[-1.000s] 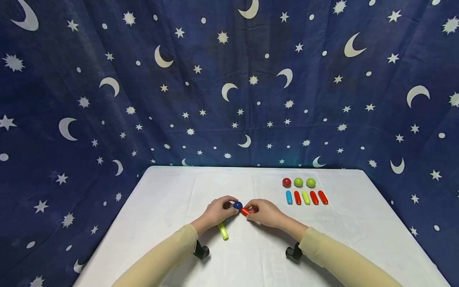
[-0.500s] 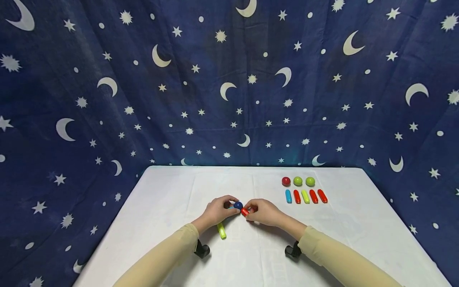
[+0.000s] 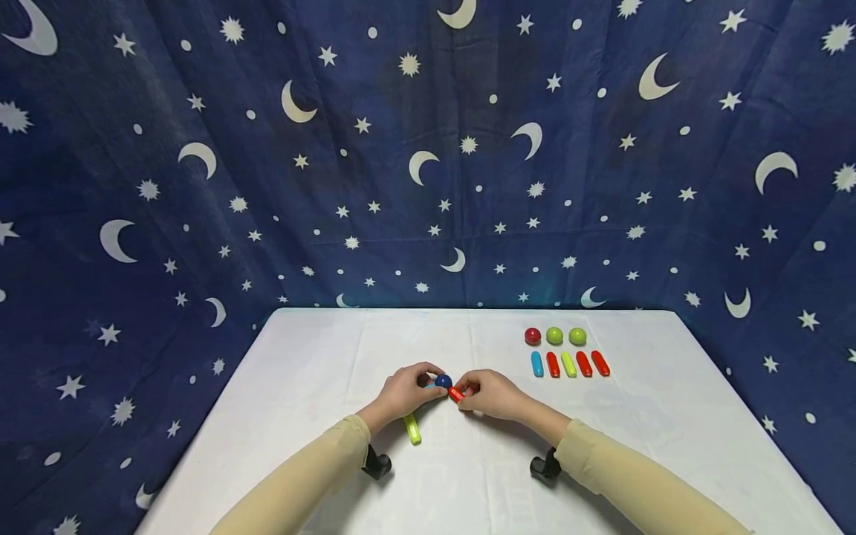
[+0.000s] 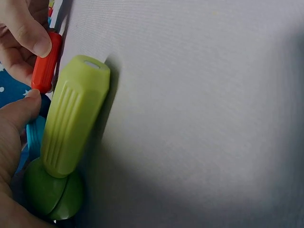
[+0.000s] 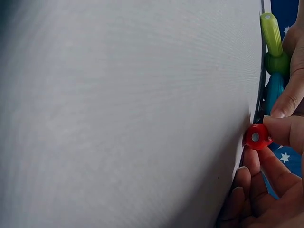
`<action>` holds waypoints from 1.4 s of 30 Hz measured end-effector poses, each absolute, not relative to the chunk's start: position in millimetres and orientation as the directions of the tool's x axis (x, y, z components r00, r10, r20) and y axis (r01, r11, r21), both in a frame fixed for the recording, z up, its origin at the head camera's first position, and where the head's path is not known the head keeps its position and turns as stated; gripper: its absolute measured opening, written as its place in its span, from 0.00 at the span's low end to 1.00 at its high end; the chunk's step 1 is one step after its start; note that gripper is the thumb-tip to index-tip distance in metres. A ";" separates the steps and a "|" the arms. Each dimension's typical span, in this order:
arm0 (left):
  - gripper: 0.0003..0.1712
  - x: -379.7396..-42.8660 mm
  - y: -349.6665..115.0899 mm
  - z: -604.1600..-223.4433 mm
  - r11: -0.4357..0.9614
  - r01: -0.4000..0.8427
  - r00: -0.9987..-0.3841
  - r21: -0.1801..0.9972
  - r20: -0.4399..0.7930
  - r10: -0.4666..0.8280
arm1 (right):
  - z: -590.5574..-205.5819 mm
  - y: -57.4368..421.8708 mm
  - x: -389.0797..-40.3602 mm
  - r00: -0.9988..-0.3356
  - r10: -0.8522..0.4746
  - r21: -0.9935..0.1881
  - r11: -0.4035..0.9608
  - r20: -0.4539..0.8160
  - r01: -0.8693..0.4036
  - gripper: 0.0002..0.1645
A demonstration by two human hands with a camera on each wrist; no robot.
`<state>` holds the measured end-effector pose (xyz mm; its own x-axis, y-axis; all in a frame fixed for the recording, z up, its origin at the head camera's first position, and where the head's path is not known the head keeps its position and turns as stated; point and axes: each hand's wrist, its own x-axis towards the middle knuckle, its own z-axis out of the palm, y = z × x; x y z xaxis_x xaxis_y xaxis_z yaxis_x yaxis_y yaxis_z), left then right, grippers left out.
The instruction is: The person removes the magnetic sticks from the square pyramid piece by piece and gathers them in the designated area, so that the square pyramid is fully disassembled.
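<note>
My left hand (image 3: 403, 391) pinches a dark blue ball (image 3: 443, 381) between thumb and forefinger at the middle of the table. A light blue magnetic rod (image 4: 36, 137) runs from that ball back under the hand to a green ball (image 4: 53, 190). From the green ball, a yellow-green magnetic rod (image 4: 76, 116) sticks out toward the person. Opposite, my right hand (image 3: 493, 394) pinches a red magnetic rod (image 3: 456, 394) by its sides. The red rod's far end is against or very near the dark blue ball; contact is hard to tell. A silver disc shows on its near end.
At the back right lie a red ball (image 3: 532, 336) and two green balls (image 3: 554, 336). In front of them is a row of several rods: one light blue (image 3: 537, 364), one yellow-green (image 3: 568, 364), the others red (image 3: 584, 364). A starry dark blue curtain (image 3: 374, 163) hangs behind the white table (image 3: 301, 349).
Both hands keep their grips nearly in place. The red rod has turned slightly against the dark blue ball; the head view has shifted a little.
</note>
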<state>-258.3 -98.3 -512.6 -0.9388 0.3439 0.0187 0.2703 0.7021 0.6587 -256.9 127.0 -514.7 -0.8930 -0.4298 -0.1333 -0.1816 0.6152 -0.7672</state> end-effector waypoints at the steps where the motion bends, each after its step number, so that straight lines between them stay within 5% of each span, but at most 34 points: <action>1: 0.18 -258.5 -98.2 -512.3 0.702 0.269 -0.939 0.659 0.017 0.344 | -514.6 127.1 -257.1 -0.893 -0.430 -0.773 0.610 -0.136 -0.175 0.12; 22: 0.19 -258.1 -97.8 -513.3 0.710 0.246 -0.943 0.660 -0.006 0.332 | -503.3 168.8 -259.1 -0.859 -0.505 -0.926 0.356 -0.082 -0.121 0.21; 33: 0.19 -255.4 -98.7 -512.8 0.697 0.264 -0.939 0.667 0.011 0.344 | -456.1 283.2 -268.8 -0.971 -0.202 -0.924 0.381 -0.127 0.041 0.38; 42: 0.19 -256.3 -98.8 -514.6 0.699 0.253 -0.942 0.669 0.007 0.335 | -473.9 372.1 -272.8 -0.986 0.004 -0.876 0.458 -0.169 0.152 0.43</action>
<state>-256.3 -98.8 -514.6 -0.9423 0.3346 0.0067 0.2530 0.6992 0.6687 -272.8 372.1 -473.9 -0.9856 0.0036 -0.1690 0.1519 0.4578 -0.8760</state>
